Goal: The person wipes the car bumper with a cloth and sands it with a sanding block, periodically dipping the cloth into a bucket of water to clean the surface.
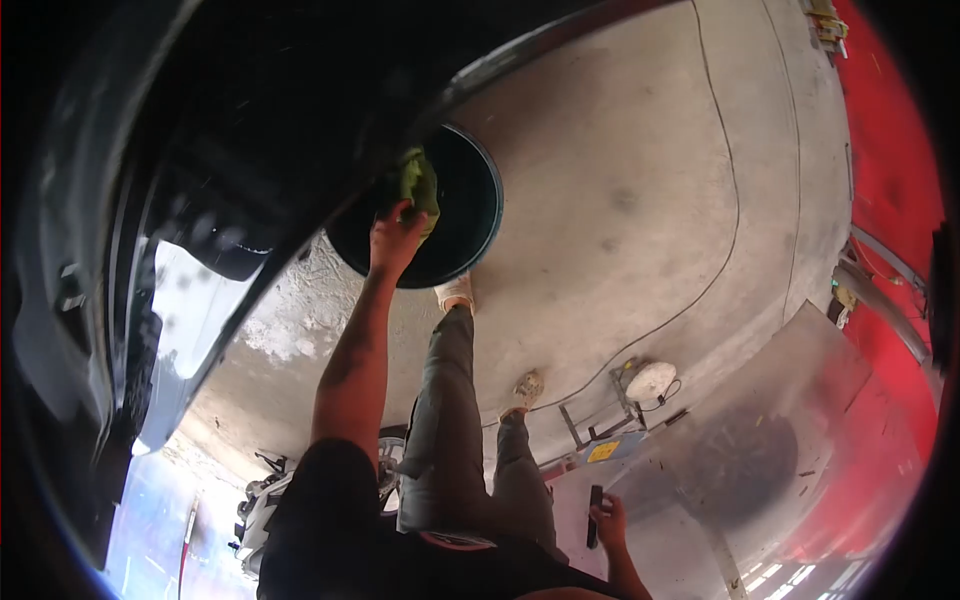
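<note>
My left hand is closed on a crumpled green cloth, reaching over the mouth of a round dark tub. Part of the tub lies hidden under a glossy black panel, which looks like a vehicle's bodywork. Low on the right side, my right hand grips a dark oblong block, held close to my body. The block's exact kind cannot be made out.
A thin cable runs across the concrete floor. A metal stand with a round light-coloured top is beyond my foot. Red bodywork lines the right side. A wheeled machine stands at lower left.
</note>
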A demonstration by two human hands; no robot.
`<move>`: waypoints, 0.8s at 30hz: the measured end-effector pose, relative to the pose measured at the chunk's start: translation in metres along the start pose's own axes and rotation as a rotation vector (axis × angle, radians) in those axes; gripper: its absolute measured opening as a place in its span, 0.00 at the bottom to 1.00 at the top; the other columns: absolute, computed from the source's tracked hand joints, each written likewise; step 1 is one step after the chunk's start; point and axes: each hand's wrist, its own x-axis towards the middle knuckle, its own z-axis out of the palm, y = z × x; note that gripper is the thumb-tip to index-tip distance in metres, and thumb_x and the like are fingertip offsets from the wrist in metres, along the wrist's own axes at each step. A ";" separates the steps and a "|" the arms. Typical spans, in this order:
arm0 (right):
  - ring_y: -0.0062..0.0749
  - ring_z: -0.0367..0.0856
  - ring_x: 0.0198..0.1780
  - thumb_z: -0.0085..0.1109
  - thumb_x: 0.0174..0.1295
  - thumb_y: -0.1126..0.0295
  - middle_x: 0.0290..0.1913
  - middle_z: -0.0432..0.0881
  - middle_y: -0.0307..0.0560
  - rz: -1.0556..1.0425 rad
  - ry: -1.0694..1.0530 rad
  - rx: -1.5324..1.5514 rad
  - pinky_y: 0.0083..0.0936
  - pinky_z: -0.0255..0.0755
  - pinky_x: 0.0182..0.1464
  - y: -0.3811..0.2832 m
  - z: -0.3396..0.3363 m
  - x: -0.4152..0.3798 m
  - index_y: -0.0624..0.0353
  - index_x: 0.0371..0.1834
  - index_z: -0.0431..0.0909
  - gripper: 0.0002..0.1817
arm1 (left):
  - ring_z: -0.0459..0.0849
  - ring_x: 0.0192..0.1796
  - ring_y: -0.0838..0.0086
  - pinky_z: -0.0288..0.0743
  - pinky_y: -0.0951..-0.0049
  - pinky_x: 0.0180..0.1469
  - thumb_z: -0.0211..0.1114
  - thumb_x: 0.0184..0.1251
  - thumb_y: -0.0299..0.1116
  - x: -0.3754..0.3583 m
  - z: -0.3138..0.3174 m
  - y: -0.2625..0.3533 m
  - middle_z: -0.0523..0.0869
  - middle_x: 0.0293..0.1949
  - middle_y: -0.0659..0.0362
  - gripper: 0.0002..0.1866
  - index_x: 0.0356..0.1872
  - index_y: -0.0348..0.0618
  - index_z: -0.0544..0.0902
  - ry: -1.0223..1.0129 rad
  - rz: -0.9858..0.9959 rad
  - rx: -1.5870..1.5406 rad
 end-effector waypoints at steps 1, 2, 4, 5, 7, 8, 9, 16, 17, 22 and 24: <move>0.34 0.88 0.42 0.70 0.64 0.75 0.46 0.86 0.52 0.013 -0.012 -0.019 0.29 0.84 0.46 -0.010 0.007 -0.003 0.58 0.68 0.72 0.28 | 0.80 0.65 0.52 0.76 0.56 0.64 0.74 0.65 0.45 0.019 0.020 -0.015 0.79 0.64 0.43 0.35 0.72 0.50 0.74 -0.059 -0.022 0.157; 0.33 0.88 0.42 0.70 0.64 0.75 0.46 0.86 0.52 0.026 -0.025 -0.001 0.29 0.84 0.46 -0.031 0.014 -0.006 0.58 0.68 0.72 0.29 | 0.76 0.71 0.48 0.74 0.52 0.68 0.75 0.63 0.47 0.035 0.038 -0.027 0.74 0.71 0.37 0.42 0.77 0.52 0.69 -0.116 -0.036 0.311; 0.33 0.88 0.42 0.70 0.64 0.74 0.46 0.86 0.52 0.042 -0.035 0.035 0.30 0.84 0.46 -0.085 0.028 -0.007 0.58 0.68 0.72 0.29 | 0.70 0.75 0.46 0.71 0.48 0.71 0.74 0.63 0.50 0.058 0.072 -0.074 0.66 0.76 0.39 0.44 0.78 0.50 0.65 -0.164 0.071 0.347; 0.32 0.87 0.44 0.70 0.64 0.74 0.48 0.85 0.52 0.041 -0.031 0.092 0.30 0.83 0.48 -0.104 0.033 -0.002 0.57 0.69 0.71 0.29 | 0.73 0.73 0.46 0.72 0.48 0.70 0.74 0.62 0.50 0.067 0.104 -0.109 0.69 0.74 0.38 0.43 0.76 0.49 0.67 -0.106 0.106 0.414; 0.31 0.86 0.46 0.70 0.64 0.74 0.51 0.83 0.50 -0.071 -0.041 0.107 0.29 0.82 0.49 -0.141 0.040 0.009 0.57 0.70 0.71 0.30 | 0.78 0.69 0.46 0.74 0.49 0.68 0.75 0.61 0.49 0.069 0.133 -0.108 0.75 0.69 0.39 0.40 0.73 0.49 0.71 -0.106 0.111 0.501; 0.31 0.86 0.48 0.69 0.65 0.74 0.52 0.83 0.50 -0.128 -0.054 0.117 0.28 0.81 0.50 -0.161 0.042 0.012 0.56 0.70 0.70 0.30 | 0.79 0.68 0.47 0.75 0.50 0.67 0.74 0.61 0.49 0.066 0.128 -0.094 0.77 0.68 0.40 0.38 0.71 0.48 0.72 -0.147 0.099 0.515; 0.30 0.83 0.51 0.69 0.66 0.74 0.55 0.81 0.47 -0.173 -0.076 0.072 0.27 0.80 0.52 -0.186 0.043 0.012 0.56 0.71 0.70 0.30 | 0.80 0.66 0.48 0.75 0.51 0.66 0.74 0.61 0.48 0.060 0.123 -0.083 0.78 0.66 0.41 0.37 0.70 0.47 0.74 -0.189 0.070 0.503; 0.26 0.81 0.49 0.62 0.70 0.77 0.49 0.81 0.42 -0.430 -0.034 0.304 0.27 0.78 0.53 -0.256 0.012 -0.020 0.57 0.71 0.70 0.26 | 0.89 0.56 0.56 0.80 0.56 0.60 0.73 0.61 0.43 0.011 0.026 -0.013 0.89 0.54 0.50 0.26 0.58 0.42 0.84 -0.294 -0.105 0.152; 0.24 0.79 0.47 0.61 0.71 0.77 0.46 0.81 0.40 -0.443 0.013 0.301 0.25 0.76 0.52 -0.253 0.010 -0.021 0.58 0.71 0.71 0.25 | 0.90 0.54 0.57 0.81 0.57 0.59 0.73 0.61 0.42 0.004 0.015 -0.005 0.91 0.53 0.51 0.25 0.57 0.41 0.86 -0.268 -0.104 0.054; 0.21 0.77 0.44 0.62 0.70 0.76 0.41 0.79 0.36 -0.454 -0.042 0.419 0.21 0.72 0.47 -0.259 0.022 -0.014 0.56 0.69 0.72 0.24 | 0.90 0.45 0.67 0.83 0.65 0.51 0.69 0.63 0.31 -0.036 -0.054 0.037 0.91 0.48 0.53 0.18 0.53 0.35 0.85 -0.119 -0.171 -0.738; 0.20 0.77 0.43 0.62 0.70 0.75 0.40 0.79 0.36 -0.473 -0.086 0.476 0.21 0.71 0.46 -0.277 0.029 -0.003 0.54 0.69 0.72 0.24 | 0.89 0.43 0.71 0.83 0.68 0.47 0.69 0.63 0.28 -0.054 -0.071 0.070 0.91 0.46 0.55 0.16 0.51 0.36 0.86 -0.077 -0.244 -1.023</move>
